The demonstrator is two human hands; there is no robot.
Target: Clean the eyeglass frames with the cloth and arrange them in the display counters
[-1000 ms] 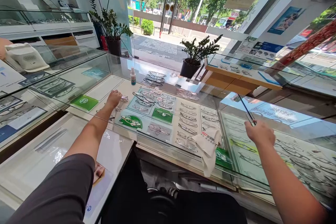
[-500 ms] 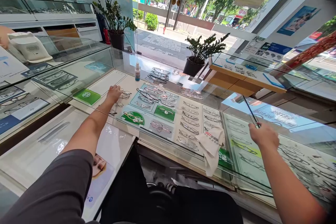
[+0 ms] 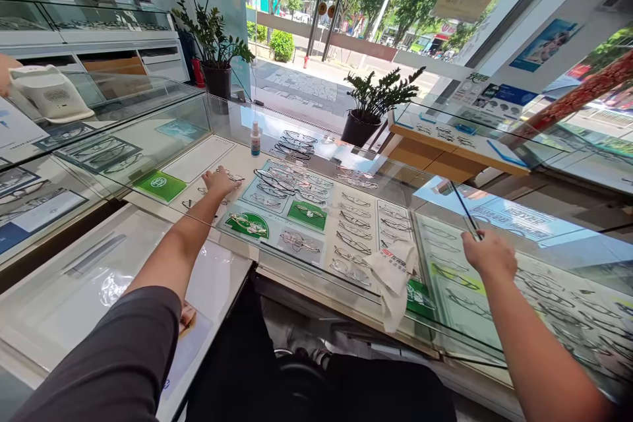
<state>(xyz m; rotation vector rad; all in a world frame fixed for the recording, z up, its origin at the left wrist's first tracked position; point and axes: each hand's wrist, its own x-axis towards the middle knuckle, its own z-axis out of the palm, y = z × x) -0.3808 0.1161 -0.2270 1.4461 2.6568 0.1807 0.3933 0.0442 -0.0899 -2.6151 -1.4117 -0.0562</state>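
My left hand reaches inside the glass display case and rests over a pair of glasses on the pale lining, fingers bent around it. Rows of eyeglass frames lie on trays to its right. My right hand is closed on the edge of the raised glass lid of the case. A white cleaning cloth with red print hangs over the case's front edge between my arms.
A small spray bottle stands at the back of the case. Two potted plants stand behind it. A white device sits on the left counter, touched by another person's hand. A white drawer top lies under my left arm.
My left hand has moved slightly forward and right over the glasses inside the case. The right hand stays on the glass edge. The view shifted a little.
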